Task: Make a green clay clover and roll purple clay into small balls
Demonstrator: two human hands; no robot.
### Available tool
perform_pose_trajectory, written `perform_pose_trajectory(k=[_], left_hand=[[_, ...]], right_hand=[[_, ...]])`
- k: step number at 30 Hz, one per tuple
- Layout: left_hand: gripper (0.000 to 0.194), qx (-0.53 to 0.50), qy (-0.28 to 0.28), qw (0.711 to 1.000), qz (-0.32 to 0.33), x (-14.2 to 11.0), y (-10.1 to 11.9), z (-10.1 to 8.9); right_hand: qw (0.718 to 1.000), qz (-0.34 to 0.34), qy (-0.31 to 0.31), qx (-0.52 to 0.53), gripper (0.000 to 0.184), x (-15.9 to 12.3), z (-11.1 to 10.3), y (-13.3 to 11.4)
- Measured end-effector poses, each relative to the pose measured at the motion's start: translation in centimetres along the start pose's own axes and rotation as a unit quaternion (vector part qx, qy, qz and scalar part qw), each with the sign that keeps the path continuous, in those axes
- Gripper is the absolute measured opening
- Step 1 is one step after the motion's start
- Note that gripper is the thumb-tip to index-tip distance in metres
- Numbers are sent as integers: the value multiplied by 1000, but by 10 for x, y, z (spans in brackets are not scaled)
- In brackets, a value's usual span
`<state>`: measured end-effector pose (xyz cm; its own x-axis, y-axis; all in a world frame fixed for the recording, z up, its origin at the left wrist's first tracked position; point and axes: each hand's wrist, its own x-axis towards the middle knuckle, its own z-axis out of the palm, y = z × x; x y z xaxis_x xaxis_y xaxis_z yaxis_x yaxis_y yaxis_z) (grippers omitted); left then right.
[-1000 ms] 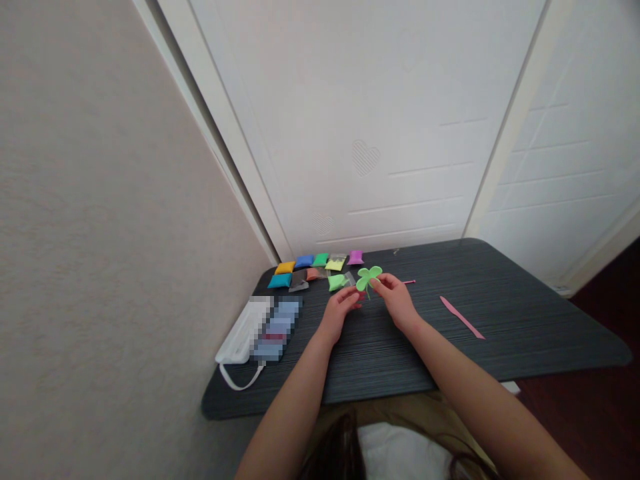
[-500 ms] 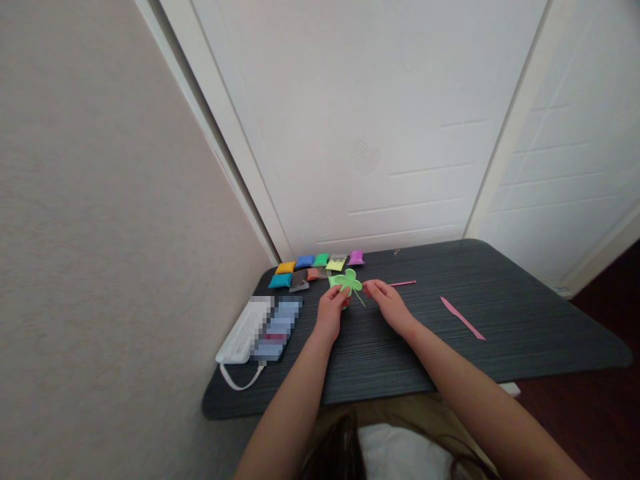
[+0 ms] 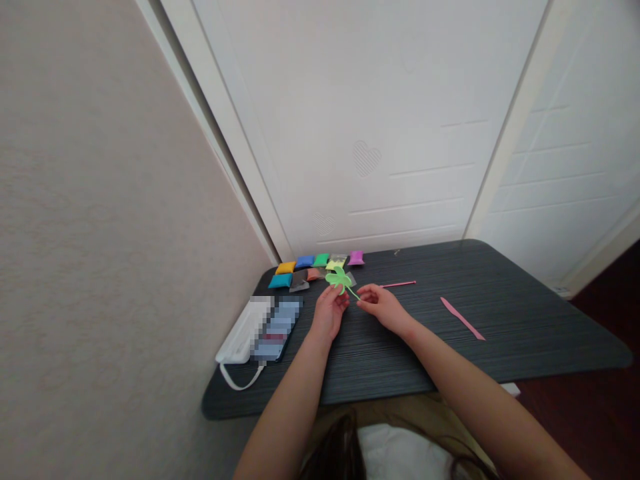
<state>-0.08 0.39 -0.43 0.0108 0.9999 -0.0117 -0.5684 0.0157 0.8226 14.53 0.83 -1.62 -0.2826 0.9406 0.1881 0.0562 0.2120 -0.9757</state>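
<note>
A light green clay clover (image 3: 339,279) with rounded leaves and a thin stem is held above the table. My left hand (image 3: 331,311) has its fingers closed at the base of the leaves. The stem runs down to the right, and my right hand (image 3: 381,303) pinches its lower end between thumb and fingertips. Just beyond my right hand lies a thin pink stick tool (image 3: 400,285), its near end hidden behind the fingers. Behind the clover, a clear packet shows in part.
Clay packets in several colours, including teal (image 3: 281,281), orange-yellow (image 3: 285,267) and purple (image 3: 357,257), lie along the back left of the dark table (image 3: 525,320). A pink clay knife (image 3: 463,319) rests at right. At left are a phone (image 3: 280,330) and a white case (image 3: 243,333) with a cable.
The clover has shifted slightly left and tilted. My right hand has moved a little left and down, from beside the leaves to the stem's end.
</note>
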Motion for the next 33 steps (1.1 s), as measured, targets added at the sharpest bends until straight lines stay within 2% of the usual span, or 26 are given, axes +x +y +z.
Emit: perform_pose_trajectory(k=[10,17,21,25,27,33], left_hand=[[18,18,1,1000,6,0,-1,0],[19,105,-13,994,35,-4,-2,8],[17,166,-26,984,57,-8,0,13],[14,244,-41,965,87,-11,2,15],[16,273,-42,956,99,-11,2,15],[25,267,-44,958,93,-8,-2,9]], right_hand=[[999,-15,9,-30,18,0,-1,-3],[997,-34,43,-61,37,-3,0,-12],[992,-67,73,-73,36,-6,-1,-20],[992,-57,105,-49,25,-7,-3,-21],[992,-46,114,-37,25,-5,-5,-19],[992,-31,118,28,30,-2,-6,-15]])
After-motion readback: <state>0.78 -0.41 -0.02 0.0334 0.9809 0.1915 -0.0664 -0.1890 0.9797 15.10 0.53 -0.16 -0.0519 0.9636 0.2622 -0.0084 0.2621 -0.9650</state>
